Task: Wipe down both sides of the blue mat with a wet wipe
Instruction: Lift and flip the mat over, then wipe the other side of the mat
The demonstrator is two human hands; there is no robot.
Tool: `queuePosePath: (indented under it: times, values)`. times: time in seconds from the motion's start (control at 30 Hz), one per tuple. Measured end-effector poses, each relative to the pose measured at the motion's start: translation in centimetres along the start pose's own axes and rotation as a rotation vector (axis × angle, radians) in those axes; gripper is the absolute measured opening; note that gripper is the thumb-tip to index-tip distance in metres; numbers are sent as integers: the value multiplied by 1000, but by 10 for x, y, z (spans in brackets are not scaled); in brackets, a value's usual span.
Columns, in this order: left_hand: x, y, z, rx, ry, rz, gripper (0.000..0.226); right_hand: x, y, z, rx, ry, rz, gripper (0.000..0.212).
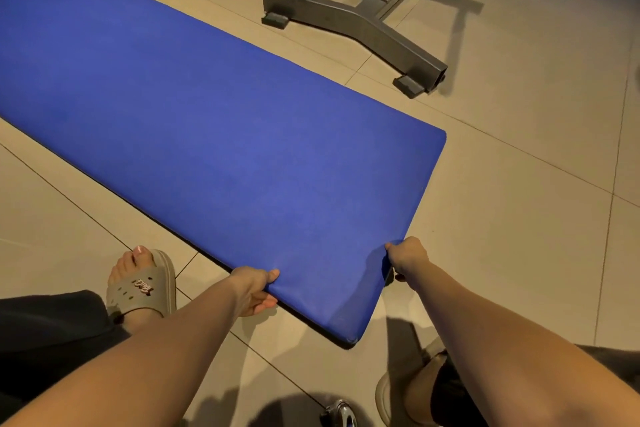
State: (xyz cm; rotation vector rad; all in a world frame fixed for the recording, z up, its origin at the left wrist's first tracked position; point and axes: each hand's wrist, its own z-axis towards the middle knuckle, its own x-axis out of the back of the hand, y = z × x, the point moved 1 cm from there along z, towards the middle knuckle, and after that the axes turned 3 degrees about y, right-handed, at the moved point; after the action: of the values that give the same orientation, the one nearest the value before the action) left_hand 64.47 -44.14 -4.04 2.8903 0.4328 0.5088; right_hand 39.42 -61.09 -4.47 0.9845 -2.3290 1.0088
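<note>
Here, a two-handed grip brackets the near corner of the blue mat [207, 114].
The left hand [254, 289] pinches the long edge and the right hand [408, 255] the short end, fingers curled under. The mat lies on the tiled floor [519, 218], its length running away far-left.

Place: an indoor gym or workout room. What I see that shows it:
- Grey steel frame [353, 24] of an exercise machine on the floor ahead of me. Its base is T-shaped, with black rubber feet [408, 86] at the ends.
- Long, padded blue mat [207, 107] laid out along the floor, of the floor-exercise sort.
- Floor [519, 184] of large beige tiles with thin joints.
- My foot in a grey slide sandal [142, 284], just beside the mat.
</note>
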Motion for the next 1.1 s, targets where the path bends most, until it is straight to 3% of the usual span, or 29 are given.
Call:
queuePosePath:
  times: [0.13,0.23,0.3,0.37,0.47,0.53,0.6,0.83,0.97,1.1]
  values:
    - [6,2,7,27,-34,251,45,6,4,0,29,-1,-84,26]
    - [16,14,13,-321,237,842,33,9,8,-5,55,55,-115,34]
    - [16,29,7,-578,429,1057,38,7,12,-8,84,52,-119,35]
    - [11,43,5,-742,452,1132,55,2,14,-15,138,30,-167,30]
    - [5,56,13,-760,381,1300,102,-10,22,-35,228,-36,-218,21]
    - [1,55,24,-701,306,1358,131,-23,33,-46,280,-42,-260,22]
    - [-5,51,33,-695,307,1388,142,-33,45,-51,309,-34,-273,28]
    - [-13,46,39,-733,365,1345,142,-69,51,-64,535,50,-285,42]
    - [-12,44,39,-756,374,1325,140,-109,42,-79,528,74,-347,21]
    - [-15,47,39,-738,366,1331,142,-128,58,-99,600,72,-366,18]
